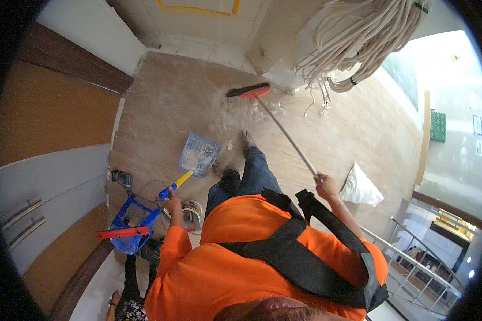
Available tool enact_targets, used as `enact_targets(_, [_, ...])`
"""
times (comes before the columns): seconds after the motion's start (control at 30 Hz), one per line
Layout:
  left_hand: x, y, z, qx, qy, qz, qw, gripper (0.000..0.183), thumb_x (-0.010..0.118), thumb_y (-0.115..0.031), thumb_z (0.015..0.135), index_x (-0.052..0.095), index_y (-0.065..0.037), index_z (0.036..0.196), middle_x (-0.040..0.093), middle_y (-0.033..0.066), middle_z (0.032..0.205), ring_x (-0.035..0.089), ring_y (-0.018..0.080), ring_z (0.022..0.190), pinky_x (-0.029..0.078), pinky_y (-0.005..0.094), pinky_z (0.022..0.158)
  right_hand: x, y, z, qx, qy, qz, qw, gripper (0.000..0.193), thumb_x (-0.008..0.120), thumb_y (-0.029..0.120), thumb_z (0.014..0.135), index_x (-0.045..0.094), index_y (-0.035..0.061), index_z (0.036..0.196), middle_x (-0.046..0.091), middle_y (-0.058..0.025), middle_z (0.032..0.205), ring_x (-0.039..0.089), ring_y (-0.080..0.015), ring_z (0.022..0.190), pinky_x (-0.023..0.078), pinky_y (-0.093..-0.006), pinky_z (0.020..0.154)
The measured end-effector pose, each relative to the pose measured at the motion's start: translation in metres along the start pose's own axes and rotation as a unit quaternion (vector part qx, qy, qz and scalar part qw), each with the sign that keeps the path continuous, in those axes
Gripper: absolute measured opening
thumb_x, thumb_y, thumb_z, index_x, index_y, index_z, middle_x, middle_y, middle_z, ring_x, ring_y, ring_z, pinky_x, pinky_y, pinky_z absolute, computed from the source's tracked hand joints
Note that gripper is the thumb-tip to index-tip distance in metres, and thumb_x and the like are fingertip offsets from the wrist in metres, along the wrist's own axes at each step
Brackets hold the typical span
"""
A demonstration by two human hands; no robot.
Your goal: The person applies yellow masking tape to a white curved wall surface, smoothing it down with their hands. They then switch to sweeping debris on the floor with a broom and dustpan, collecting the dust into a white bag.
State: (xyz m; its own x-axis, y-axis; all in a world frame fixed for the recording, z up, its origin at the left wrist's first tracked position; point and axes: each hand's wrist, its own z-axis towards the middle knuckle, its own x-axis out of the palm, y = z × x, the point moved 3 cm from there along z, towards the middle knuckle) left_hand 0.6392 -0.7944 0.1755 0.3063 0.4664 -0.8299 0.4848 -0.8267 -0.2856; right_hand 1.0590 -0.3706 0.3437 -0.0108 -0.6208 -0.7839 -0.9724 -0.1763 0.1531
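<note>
My right hand (326, 187) is closed round the long grey handle of a broom (286, 136). The broom's red head and dark bristles rest on the dusty wooden floor ahead of my feet, beside white debris (270, 108). In my left hand (173, 203) is the blue and yellow handle of a dustpan (198, 152). The blue pan lies on the floor to the left of my feet, with pale dust and bits in it.
A bundle of pale cables (372, 43) hangs at the far right. A white sack (361, 187) lies right. At left stand a blue crate (126, 235) with a red bar across it, a drill (123, 179), a bucket (191, 211) and another person (131, 307). Metal railing (418, 267) lower right.
</note>
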Motion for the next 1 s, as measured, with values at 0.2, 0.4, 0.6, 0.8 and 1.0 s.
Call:
enact_targets(0.2, [0.012,0.022,0.003,0.083,0.016,-0.15,0.985,0.079,0.058,-0.061,0.08,0.055,0.01,0.114,0.057,0.0281,0.116,0.056,0.0388,0.108,0.044,0.0434,0.093,-0.071,0.0,0.019,-0.001,-0.105,-0.153,0.983,0.026,0.048,0.005,0.083,0.065,0.0053,0.103,0.064,-0.0253,0.086,0.063,-0.0402,0.086,0.049,-0.0492,0.076])
enact_targets(0.4, [0.025,0.05,0.037,0.069,0.058,-0.225,0.97,0.044,0.064,-0.029,0.089,0.056,0.006,0.115,0.062,0.0186,0.113,0.061,0.0267,0.103,0.048,0.0353,0.089,-0.029,0.023,0.14,0.028,-0.017,-0.307,0.951,0.027,0.044,0.01,0.087,0.067,0.0048,0.101,0.067,-0.0202,0.094,0.066,-0.033,0.092,0.052,-0.0429,0.078])
enact_targets(0.6, [0.013,0.064,0.015,0.073,-0.012,-0.169,0.983,0.053,0.061,-0.044,0.088,0.06,0.001,0.114,0.065,0.0185,0.109,0.062,0.032,0.099,0.047,0.0391,0.084,0.01,0.087,0.118,-0.073,-0.003,-0.283,0.956,0.029,0.044,0.012,0.087,0.066,0.0033,0.103,0.066,-0.0211,0.096,0.064,-0.0356,0.093,0.051,-0.0453,0.08])
enact_targets(0.8, [0.045,0.077,0.019,0.087,-0.034,-0.255,0.962,0.051,0.061,-0.044,0.088,0.061,0.003,0.107,0.065,0.0171,0.106,0.062,0.0313,0.096,0.047,0.039,0.083,0.007,0.117,0.086,-0.116,0.025,-0.266,0.957,0.025,0.047,0.013,0.086,0.063,0.0065,0.105,0.067,-0.0187,0.096,0.064,-0.0342,0.093,0.052,-0.0457,0.079])
enact_targets(1.0, [0.057,0.095,0.006,0.085,-0.032,-0.234,0.968,0.043,0.066,-0.036,0.087,0.063,0.003,0.104,0.067,0.0151,0.099,0.063,0.0269,0.089,0.047,0.0356,0.08,-0.088,0.115,0.077,-0.141,-0.038,-0.329,0.933,0.025,0.048,0.016,0.087,0.064,0.0101,0.106,0.067,-0.0159,0.094,0.064,-0.0349,0.089,0.051,-0.0462,0.077])
